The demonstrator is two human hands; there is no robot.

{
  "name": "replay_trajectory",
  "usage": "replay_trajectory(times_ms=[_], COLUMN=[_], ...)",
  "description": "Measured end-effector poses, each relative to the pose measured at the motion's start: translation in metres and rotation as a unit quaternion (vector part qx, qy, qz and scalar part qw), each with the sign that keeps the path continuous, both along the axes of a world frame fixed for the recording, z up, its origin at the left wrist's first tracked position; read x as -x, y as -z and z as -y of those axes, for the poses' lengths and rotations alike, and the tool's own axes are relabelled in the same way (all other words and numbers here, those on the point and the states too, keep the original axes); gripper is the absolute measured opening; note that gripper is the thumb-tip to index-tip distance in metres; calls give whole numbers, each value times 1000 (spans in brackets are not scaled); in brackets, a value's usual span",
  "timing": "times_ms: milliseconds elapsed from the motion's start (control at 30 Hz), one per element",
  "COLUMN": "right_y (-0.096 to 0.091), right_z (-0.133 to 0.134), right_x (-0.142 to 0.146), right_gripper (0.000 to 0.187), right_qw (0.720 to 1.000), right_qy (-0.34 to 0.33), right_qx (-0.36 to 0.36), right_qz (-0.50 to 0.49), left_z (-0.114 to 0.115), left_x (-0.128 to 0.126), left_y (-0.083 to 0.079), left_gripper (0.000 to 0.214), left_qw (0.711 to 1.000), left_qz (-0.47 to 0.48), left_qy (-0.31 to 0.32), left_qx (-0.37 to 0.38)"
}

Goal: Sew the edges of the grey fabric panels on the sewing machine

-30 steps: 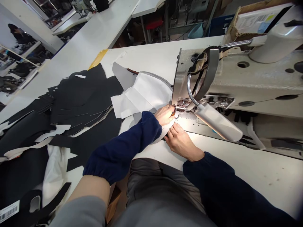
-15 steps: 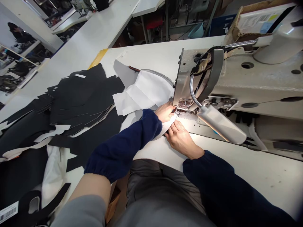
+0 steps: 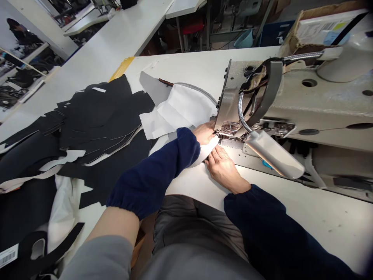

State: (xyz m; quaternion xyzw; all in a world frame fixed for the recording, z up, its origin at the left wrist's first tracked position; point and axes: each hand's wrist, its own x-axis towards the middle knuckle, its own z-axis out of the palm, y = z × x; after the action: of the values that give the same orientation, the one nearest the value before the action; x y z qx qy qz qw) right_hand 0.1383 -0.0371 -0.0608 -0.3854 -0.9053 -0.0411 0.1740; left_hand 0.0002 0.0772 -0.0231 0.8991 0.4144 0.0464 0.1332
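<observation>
A white and grey fabric piece (image 3: 186,104) with a curved dark edge runs to the needle area of a sewing machine (image 3: 323,103). My left hand (image 3: 204,133) is closed on it close beside the presser foot, its fingertips partly hidden by the machine head. Just nearer to me, my right hand (image 3: 223,168) grips the near edge of the same piece, fingers together and bent over it. A narrow white part of the fabric shows between both hands under the lamp (image 3: 275,154).
Stacked black fabric pieces (image 3: 96,116) and white strips cover the left of the table (image 3: 189,186). A cardboard box (image 3: 294,33) stands behind the machine. Yellow tape (image 3: 121,69) marks a table joint. Farther back at left sits another person (image 3: 21,33).
The view has shifted slightly. Both hands keep their hold near the presser foot, with my right fingers barely moved along the fabric.
</observation>
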Motion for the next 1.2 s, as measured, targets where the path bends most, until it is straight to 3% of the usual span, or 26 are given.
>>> replay_trajectory(times_ms=[233, 467, 733, 933, 1067, 1200], right_y=[2, 3, 2, -2, -9, -11], right_z=[1, 2, 3, 3, 16, 46], right_x=[-1, 0, -2, -8, -14, -21], right_gripper=[43, 43, 35, 24, 22, 27], right_qw=[1000, 1000, 998, 993, 971, 920], right_qy=[-2, -1, -6, 18, 68, 125], right_qx=[-5, -8, -28, -24, 13, 94], right_qz=[-9, -11, -49, -117, -229, -360], left_z=[1, 9, 23, 31, 39, 54], left_x=[1, -3, -10, -13, -18, -5], left_y=[5, -3, 4, 1, -4, -7], left_gripper=[29, 27, 31, 27, 23, 21], left_qw=[1000, 999, 982, 978, 976, 977], left_qz=[-5, -23, -28, -39, -51, -62], left_qy=[1, -25, -159, -190, -207, -202], left_qx=[-10, -4, -101, -80, -40, -1])
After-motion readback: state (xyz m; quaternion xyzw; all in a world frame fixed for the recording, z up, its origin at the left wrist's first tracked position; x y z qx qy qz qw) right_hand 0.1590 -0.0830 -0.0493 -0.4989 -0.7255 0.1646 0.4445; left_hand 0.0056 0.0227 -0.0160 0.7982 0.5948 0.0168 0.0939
